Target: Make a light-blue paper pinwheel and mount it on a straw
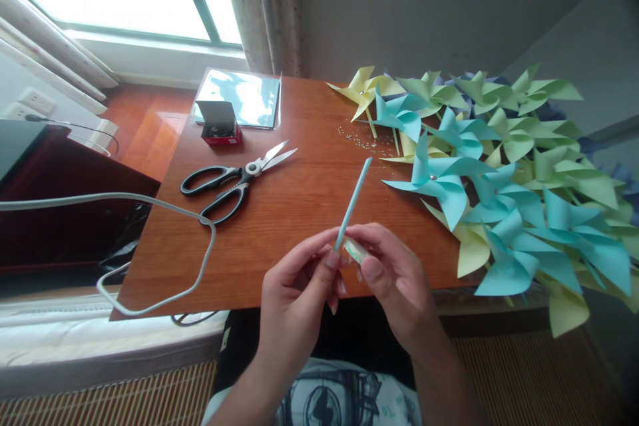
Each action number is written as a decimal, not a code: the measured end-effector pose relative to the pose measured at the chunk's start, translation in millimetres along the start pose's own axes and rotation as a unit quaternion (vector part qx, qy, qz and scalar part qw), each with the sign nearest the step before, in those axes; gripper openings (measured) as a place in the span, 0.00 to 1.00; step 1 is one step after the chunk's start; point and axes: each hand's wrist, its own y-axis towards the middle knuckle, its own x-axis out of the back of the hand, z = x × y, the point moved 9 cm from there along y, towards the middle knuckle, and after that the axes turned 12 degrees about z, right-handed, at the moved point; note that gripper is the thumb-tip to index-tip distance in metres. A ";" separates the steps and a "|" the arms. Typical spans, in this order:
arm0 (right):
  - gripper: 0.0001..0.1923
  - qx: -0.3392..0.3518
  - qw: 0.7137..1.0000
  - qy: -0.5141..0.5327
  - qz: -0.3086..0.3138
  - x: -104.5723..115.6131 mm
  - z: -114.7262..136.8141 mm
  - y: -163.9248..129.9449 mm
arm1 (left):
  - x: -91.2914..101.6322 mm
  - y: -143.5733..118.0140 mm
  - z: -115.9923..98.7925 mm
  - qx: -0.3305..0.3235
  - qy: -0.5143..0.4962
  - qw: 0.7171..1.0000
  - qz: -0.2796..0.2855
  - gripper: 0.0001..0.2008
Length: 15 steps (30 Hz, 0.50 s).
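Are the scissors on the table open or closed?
Open. The scissors lie flat on the wooden table with the two blades apart at the tips and the black handles spread wide.

Two hands show, the left hand [299,286] and the right hand [394,286], with one light-blue straw [353,203] and one small pale piece [355,250] between them. On the counter [299,213] lie one pair of scissors [234,183], one small red box [219,123], one clear sleeve of paper [247,96] and one white cable [150,203]. The paper pinwheels [499,173] lie heaped; they overlap too much for an exact count, well over a dozen, in blue, yellow and green.
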 end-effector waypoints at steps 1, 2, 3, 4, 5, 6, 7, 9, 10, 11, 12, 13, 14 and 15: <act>0.11 0.001 1.000 -0.003 0.001 -0.1 1.1 0.1 | 0.6 -0.1 -2.0 -0.011 0.016 1.000 -0.003 0.12; 0.11 -0.002 1.000 -0.005 0.001 -0.5 1.2 0.1 | 0.9 -0.2 -3.9 -0.019 0.031 0.999 -0.006 0.12; 0.10 -0.007 1.000 -0.006 0.001 -1.1 0.7 0.0 | 1.0 -0.3 -5.5 -0.026 0.043 0.999 -0.009 0.12; 0.09 -0.011 1.000 -0.007 -0.001 -1.4 0.0 -0.2 | 1.0 -0.4 -6.7 -0.031 0.051 0.998 -0.013 0.12; 0.08 -0.012 1.000 -0.006 -0.005 -1.7 -0.6 -0.5 | 0.8 -0.6 -7.5 -0.033 0.057 0.998 -0.017 0.12; 0.08 -0.014 1.000 -0.003 -0.008 -2.2 -1.7 -0.9 | 0.8 -0.9 -7.9 -0.033 0.061 0.997 -0.022 0.12; 0.07 -0.016 1.000 0.001 -0.011 -2.6 -2.9 -1.3 | 0.7 -1.3 -8.2 -0.034 0.063 0.997 -0.027 0.12; 0.07 -0.016 1.000 0.013 -0.017 -3.4 -4.7 -1.9 | 1.0 -2.3 -8.4 -0.032 0.068 0.996 -0.036 0.12; 0.07 -0.016 1.000 0.019 -0.018 -4.0 -5.5 -2.1 | 1.5 -3.0 -8.5 -0.032 0.070 0.996 -0.042 0.12; 0.08 -0.017 0.999 0.026 -0.018 -4.6 -6.0 -2.2 | 2.1 -3.6 -8.6 -0.032 0.072 0.996 -0.047 0.12; 0.08 -0.018 0.999 0.032 -0.018 -5.2 -6.4 -2.3 | 2.7 -4.3 -8.7 -0.032 0.073 0.996 -0.051 0.13; 0.08 -0.019 0.999 0.037 -0.018 -5.7 -6.7 -2.3 | 3.3 -4.8 -9.1 -0.034 0.074 0.995 -0.054 0.13; 0.08 -0.019 0.999 0.041 -0.019 -5.8 -6.8 -2.3 | 3.6 -5.3 -9.5 -0.036 0.075 0.995 -0.056 0.13; 0.08 -0.019 0.999 0.044 -0.021 -5.7 -6.8 -2.3 | 3.8 -5.5 -9.5 -0.036 0.076 0.995 -0.057 0.13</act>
